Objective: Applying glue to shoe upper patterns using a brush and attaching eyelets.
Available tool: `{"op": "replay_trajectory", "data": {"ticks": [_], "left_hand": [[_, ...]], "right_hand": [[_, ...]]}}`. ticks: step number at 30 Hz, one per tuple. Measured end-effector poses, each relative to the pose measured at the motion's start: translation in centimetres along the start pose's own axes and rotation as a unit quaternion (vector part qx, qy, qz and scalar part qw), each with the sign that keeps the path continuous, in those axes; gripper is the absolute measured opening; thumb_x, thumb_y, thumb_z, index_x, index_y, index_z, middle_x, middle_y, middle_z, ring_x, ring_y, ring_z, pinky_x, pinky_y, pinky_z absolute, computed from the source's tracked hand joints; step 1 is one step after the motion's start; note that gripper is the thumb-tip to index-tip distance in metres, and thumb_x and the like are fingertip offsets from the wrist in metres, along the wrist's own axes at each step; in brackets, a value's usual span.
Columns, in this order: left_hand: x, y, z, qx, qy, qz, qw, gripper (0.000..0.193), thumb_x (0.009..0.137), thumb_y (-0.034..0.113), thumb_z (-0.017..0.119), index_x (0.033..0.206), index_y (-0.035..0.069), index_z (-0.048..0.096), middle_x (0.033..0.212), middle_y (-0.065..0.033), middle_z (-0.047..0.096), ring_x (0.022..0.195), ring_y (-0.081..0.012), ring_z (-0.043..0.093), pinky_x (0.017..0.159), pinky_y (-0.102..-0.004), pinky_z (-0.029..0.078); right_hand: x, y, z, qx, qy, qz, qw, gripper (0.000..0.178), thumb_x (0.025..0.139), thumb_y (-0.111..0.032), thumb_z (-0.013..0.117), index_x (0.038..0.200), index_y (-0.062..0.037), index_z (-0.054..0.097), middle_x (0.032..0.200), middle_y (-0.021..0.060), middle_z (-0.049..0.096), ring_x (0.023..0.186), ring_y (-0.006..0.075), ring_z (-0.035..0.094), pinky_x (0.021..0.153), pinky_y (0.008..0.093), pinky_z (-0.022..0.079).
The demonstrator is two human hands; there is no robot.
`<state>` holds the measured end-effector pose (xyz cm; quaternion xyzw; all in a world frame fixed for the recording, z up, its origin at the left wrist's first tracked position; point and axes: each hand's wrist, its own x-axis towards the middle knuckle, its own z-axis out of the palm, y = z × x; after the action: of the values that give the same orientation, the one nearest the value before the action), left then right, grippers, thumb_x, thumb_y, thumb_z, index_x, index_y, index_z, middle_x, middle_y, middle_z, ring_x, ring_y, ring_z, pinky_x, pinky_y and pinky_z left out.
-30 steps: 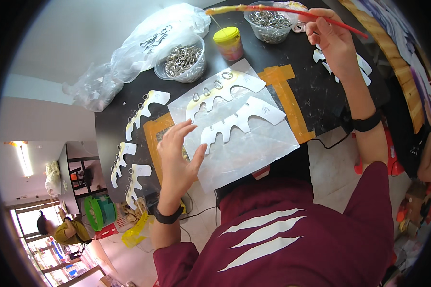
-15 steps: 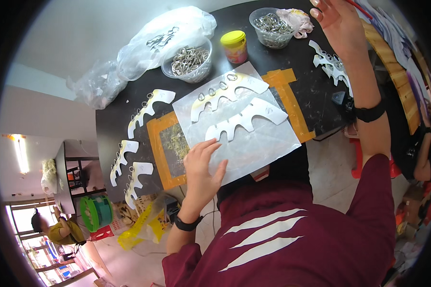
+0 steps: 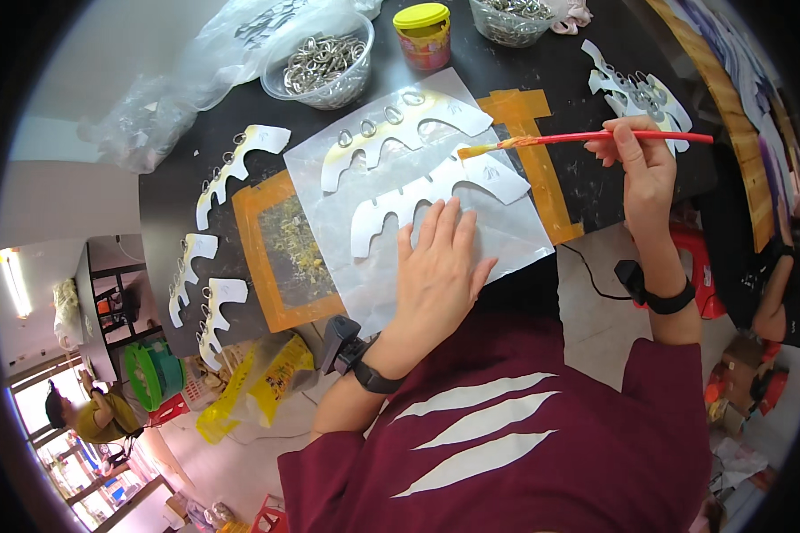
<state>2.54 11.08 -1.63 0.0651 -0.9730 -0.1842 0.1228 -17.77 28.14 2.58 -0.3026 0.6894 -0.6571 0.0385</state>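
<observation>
My right hand [image 3: 644, 169] grips the brush [image 3: 564, 139], now lowered over the cutout [image 3: 444, 183] (pen-marked), my left hand [image 3: 440, 271] spread loosely.

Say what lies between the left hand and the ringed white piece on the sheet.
In the head view, a ringless white piece lies between the left hand and the ringed white piece, with pale sheet showing between the two pieces.

Yellow tips your red paintbrush [image 3: 587, 137] at the white scalloped cutout [image 3: 416, 190]; below it, white slashes [image 3: 484, 426] cross your maroon shirt [image 3: 604, 435].
</observation>
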Motion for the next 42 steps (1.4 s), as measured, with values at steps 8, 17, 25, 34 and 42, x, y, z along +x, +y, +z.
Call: {"op": "replay_trajectory", "data": {"ticks": [8,17,25,34,42], "left_hand": [[1.0,0.2,0.2,-0.018,0.0,0.002,1.0,0.053,0.084,0.029,0.068,0.126,0.003,0.05,0.137,-0.0162,0.046,0.126,-0.0324,0.043,0.099,-0.0452,0.03],[2.3,0.0,0.2,-0.001,-0.025,-0.012,1.0,0.051,0.083,0.032,0.067,0.123,0.004,0.053,0.138,-0.0125,0.048,0.118,-0.0301,0.047,0.091,-0.0401,0.035],[2.6,-0.2,0.6,0.044,-0.013,-0.003,0.999,0.052,0.081,0.037,0.069,0.119,0.005,0.054,0.136,-0.0092,0.049,0.114,-0.0244,0.047,0.088,-0.0384,0.034],[2.6,0.0,0.3,0.021,-0.026,-0.017,0.999,0.047,0.083,0.034,0.068,0.118,0.006,0.054,0.137,-0.0091,0.05,0.117,-0.0287,0.049,0.09,-0.0419,0.034],[2.6,0.0,0.4,0.046,-0.023,-0.009,0.999,0.05,0.081,0.037,0.068,0.117,0.005,0.055,0.137,-0.0091,0.049,0.114,-0.0243,0.047,0.089,-0.041,0.035]], "right_hand": [[-1.0,1.1,0.3,-0.024,-0.004,-0.015,1.0,0.017,0.098,-0.015,0.054,0.1,0.0005,0.061,0.09,0.0079,0.066,0.08,0.0141,0.067,0.07,0.0237,0.048],[-0.7,1.6,1.2,-0.013,-0.008,0.012,1.0,0.01,0.097,-0.009,0.056,0.096,0.0007,0.06,0.088,0.0062,0.063,0.081,0.0146,0.067,0.072,0.0243,0.05],[-0.4,1.5,2.1,-0.01,0.002,0.0,1.0,0.009,0.096,-0.007,0.056,0.094,0.0009,0.059,0.085,0.0065,0.062,0.078,0.0135,0.066,0.069,0.0241,0.052],[-0.5,1.4,2.4,-0.018,-0.001,0.001,1.0,0.008,0.096,-0.007,0.057,0.093,0.0007,0.059,0.083,0.0049,0.062,0.077,0.0129,0.066,0.067,0.024,0.05],[-1.3,0.9,1.8,-0.012,0.005,0.011,1.0,0.008,0.095,-0.007,0.057,0.092,0.0008,0.059,0.083,0.0048,0.062,0.076,0.013,0.066,0.068,0.0238,0.05]]}}
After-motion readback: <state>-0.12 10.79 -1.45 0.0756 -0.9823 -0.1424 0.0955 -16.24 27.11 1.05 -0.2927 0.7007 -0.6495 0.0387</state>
